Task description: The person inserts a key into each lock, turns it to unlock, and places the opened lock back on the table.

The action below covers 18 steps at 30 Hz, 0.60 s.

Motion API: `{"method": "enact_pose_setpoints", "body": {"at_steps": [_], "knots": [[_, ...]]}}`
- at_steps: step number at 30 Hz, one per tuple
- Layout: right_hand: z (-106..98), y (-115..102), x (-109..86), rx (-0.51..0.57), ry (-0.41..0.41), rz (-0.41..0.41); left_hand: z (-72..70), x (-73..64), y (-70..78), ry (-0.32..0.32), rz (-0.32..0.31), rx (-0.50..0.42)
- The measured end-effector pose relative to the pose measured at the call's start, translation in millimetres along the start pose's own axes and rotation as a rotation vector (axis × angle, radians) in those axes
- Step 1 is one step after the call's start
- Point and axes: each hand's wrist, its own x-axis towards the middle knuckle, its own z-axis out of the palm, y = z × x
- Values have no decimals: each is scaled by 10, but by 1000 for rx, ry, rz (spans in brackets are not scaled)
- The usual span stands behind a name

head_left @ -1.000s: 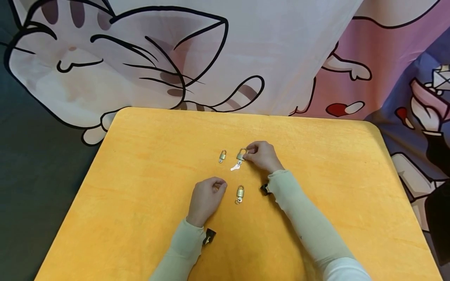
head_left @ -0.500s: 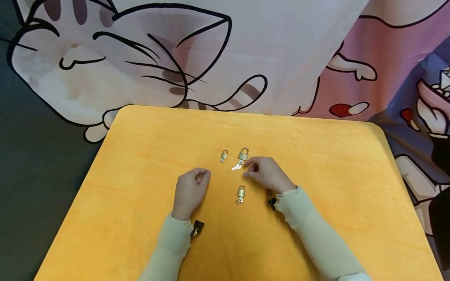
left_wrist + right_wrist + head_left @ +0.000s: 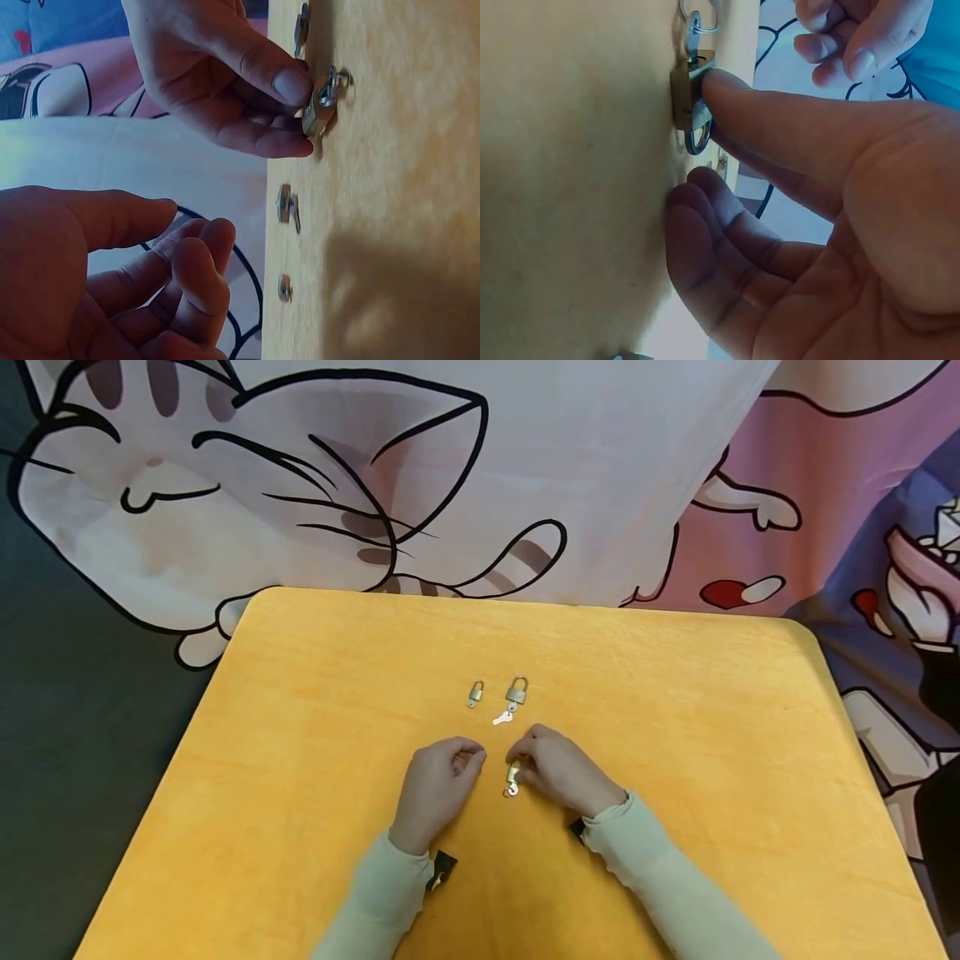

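Note:
Three small brass padlocks lie on the yellow table. The near padlock (image 3: pixel 512 774), with a key and ring at its end, is at my right hand (image 3: pixel 564 772). The thumb is against its body (image 3: pixel 694 90) and curled fingers sit by the shackle. In the left wrist view the thumb and a finger close on the padlock (image 3: pixel 321 112) from either side. My left hand (image 3: pixel 438 789) hovers loosely curled to its left, holding nothing. Farther back are the largest padlock (image 3: pixel 516 693), with a silver key (image 3: pixel 504 717) hanging from it, and the smallest padlock (image 3: pixel 476 693).
The yellow table (image 3: pixel 300 735) has rounded far corners. Behind it hangs a printed cloth (image 3: pixel 600 460) with a cartoon cat. Dark floor (image 3: pixel 97 760) shows at the left. A dark device (image 3: pixel 441 868) is strapped at the left wrist.
My right hand has come from the largest padlock toward me, down to the near padlock. My left hand went left and back, then returned. The padlocks keep their places.

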Motion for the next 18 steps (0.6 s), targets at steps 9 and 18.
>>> {"method": "enact_pose_setpoints", "body": {"at_steps": [9, 18], "knots": [[16, 49, -47, 59, 44, 1, 133, -30, 31, -62, 58, 19], [12, 82, -92, 230, 56, 8, 225, -53, 12, -220, 89, 93]]}}
